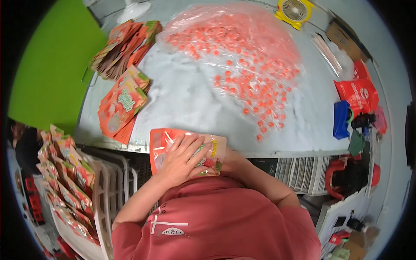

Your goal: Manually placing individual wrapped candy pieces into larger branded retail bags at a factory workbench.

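An orange-red snack pouch (158, 145) with a pale end is held at the table's front edge, close to my body. Across its front lies my left hand (187, 157), fingers stretched out and slightly apart, palm side against the film. My right hand (231, 161) grips the pouch at its right end, mostly tucked behind it, so its fingers are hidden. Farther up the table, a big clear bag (268, 47) lies open, with many small wrapped orange-red candies (260, 102) spilling toward me.
Flat pouches (123, 104) lie fanned at the left, below a thicker stack (125, 47). Filled pouches (71, 177) stand in a white crate (102, 199) at lower left. A yellow fan (295, 11) sits at the back; a red bag (357, 95) and blue box (341, 120) line the right edge.
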The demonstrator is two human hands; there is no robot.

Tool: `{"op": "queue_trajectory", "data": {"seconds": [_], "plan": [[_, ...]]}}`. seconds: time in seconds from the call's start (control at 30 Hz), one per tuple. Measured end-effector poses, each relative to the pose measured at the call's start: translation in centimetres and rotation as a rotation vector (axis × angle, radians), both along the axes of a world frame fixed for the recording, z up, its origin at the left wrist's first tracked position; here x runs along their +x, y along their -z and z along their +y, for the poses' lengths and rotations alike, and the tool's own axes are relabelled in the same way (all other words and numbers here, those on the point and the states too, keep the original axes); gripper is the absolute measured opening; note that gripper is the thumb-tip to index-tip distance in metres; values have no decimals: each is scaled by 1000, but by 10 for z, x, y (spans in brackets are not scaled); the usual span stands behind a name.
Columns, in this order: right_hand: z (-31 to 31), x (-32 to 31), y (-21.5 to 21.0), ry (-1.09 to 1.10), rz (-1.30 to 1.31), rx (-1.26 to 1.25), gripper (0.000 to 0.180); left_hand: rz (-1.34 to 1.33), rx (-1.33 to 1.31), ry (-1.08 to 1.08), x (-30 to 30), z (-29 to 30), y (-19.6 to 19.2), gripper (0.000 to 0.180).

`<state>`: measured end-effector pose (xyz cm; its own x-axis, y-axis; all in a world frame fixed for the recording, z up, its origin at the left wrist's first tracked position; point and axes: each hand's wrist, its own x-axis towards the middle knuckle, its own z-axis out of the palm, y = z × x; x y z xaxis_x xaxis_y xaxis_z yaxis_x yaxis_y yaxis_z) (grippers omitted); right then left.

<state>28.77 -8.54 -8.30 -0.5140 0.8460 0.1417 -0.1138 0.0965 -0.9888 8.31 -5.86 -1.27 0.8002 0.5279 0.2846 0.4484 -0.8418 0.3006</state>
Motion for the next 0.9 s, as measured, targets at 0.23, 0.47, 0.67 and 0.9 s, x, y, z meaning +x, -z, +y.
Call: {"op": "queue_trajectory", "data": {"seconds": [0.23,0.47,0.67,0.9], "plan": [[-16,0,-6,47,287,-597,40,-77,-98,-35,4,-5,9,74],[-14,-9,-23,81,409,-553,32,-57,-140,-27,10,-7,3,64],[-26,4,-21,-8,317,-785,29,-112,-234,-12,8,-12,17,61],[-33,25,-43,-43,151,-669,28,-145,-256,11,3,-17,23,55]]}}
